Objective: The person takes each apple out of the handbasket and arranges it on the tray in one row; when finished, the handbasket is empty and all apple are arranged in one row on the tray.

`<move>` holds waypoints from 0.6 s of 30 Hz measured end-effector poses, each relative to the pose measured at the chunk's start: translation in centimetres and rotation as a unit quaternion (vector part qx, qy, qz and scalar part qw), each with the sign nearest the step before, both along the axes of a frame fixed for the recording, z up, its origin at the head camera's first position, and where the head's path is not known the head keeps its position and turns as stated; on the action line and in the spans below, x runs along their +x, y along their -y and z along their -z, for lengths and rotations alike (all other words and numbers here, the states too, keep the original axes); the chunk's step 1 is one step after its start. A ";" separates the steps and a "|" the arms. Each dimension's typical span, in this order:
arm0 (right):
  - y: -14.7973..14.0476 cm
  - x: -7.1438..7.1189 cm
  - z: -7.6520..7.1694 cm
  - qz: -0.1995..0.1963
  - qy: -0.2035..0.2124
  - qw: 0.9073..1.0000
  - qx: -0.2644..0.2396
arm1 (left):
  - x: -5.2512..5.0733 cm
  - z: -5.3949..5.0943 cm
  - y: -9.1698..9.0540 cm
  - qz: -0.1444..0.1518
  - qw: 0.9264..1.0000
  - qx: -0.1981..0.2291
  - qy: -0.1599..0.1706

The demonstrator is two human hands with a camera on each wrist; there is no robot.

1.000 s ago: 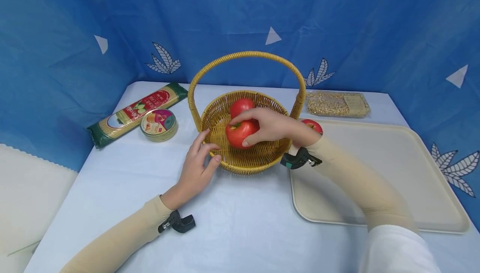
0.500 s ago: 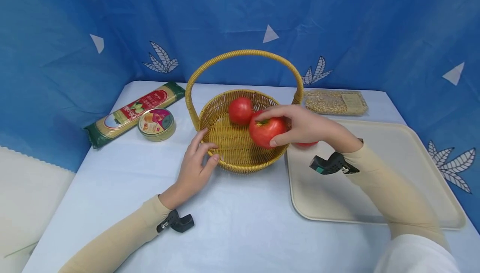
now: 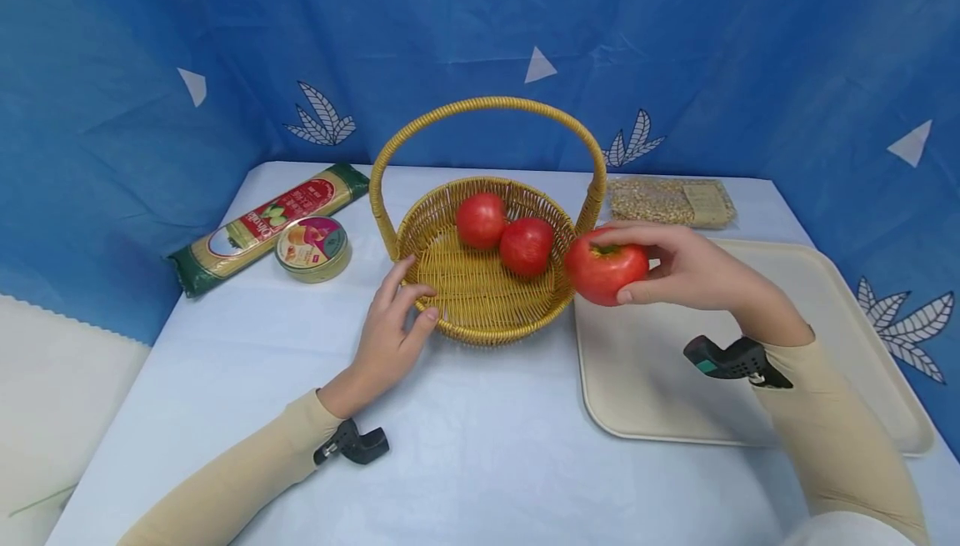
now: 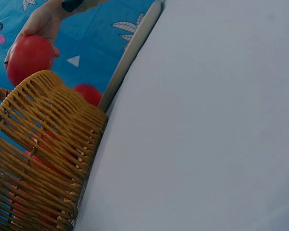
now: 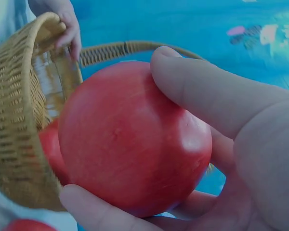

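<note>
My right hand (image 3: 693, 271) holds a red apple (image 3: 606, 269) between thumb and fingers, at the right rim of the wicker basket (image 3: 487, 336) and over the tray's left edge. In the right wrist view the held apple (image 5: 135, 139) fills the middle. Two more red apples, one farther back (image 3: 482, 221) and one nearer (image 3: 527, 247), lie in the basket. My left hand (image 3: 386, 346) rests on the basket's left front rim, fingers spread and slightly bent. Another apple (image 4: 88, 94) shows beyond the basket in the left wrist view; the head view hides it.
A beige tray (image 3: 675, 379) lies right of the basket, with a bag of grains (image 3: 671, 202) behind it. To the left are a green-ended pasta pack (image 3: 270, 225) and a round tin (image 3: 312, 247). The basket's tall handle (image 3: 487, 102) arches over it.
My right hand has carried the apple rightward from inside the basket to its right rim, uncovering the second apple there. My left hand stays at the rim.
</note>
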State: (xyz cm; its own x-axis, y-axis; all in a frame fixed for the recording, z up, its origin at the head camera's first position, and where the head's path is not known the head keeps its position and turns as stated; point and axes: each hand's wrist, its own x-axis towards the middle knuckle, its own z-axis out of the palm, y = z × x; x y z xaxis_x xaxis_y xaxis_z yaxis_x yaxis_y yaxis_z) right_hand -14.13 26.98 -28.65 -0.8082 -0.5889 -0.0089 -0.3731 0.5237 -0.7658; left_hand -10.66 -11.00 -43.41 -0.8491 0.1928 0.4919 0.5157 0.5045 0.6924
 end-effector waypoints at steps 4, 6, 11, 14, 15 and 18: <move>-2.1 0.6 0.8 0.023 -0.018 0.999 -0.019 | 0.0 0.0 0.0 0.000 1.000 0.000 0.005; -3.1 0.9 1.3 0.037 -0.031 0.998 -0.028 | 0.0 0.0 0.0 -0.001 1.000 -0.001 0.008; -5.9 1.4 2.4 0.106 -0.049 0.992 -0.036 | 0.0 0.1 -0.1 -0.001 1.000 -0.002 0.006; -7.2 1.5 3.2 0.148 -0.047 0.987 -0.041 | 0.0 0.2 -0.1 0.000 1.000 -0.001 0.002; -7.6 1.5 3.4 0.159 -0.047 0.985 -0.042 | -0.1 0.2 -0.1 -0.001 1.000 -0.001 0.001; -8.4 1.3 4.2 0.185 -0.047 0.981 -0.045 | -0.1 0.2 0.0 -0.002 1.000 -0.002 0.000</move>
State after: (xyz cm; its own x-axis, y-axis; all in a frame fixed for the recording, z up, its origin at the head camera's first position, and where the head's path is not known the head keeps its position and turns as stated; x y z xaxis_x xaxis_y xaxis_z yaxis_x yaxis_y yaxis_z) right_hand -12.78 35.40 -32.81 -0.9612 -0.2509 0.1148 -0.2423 0.5686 -0.7861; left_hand -10.75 -10.99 -43.64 -0.8501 0.1908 0.4909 0.5133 0.5091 0.6909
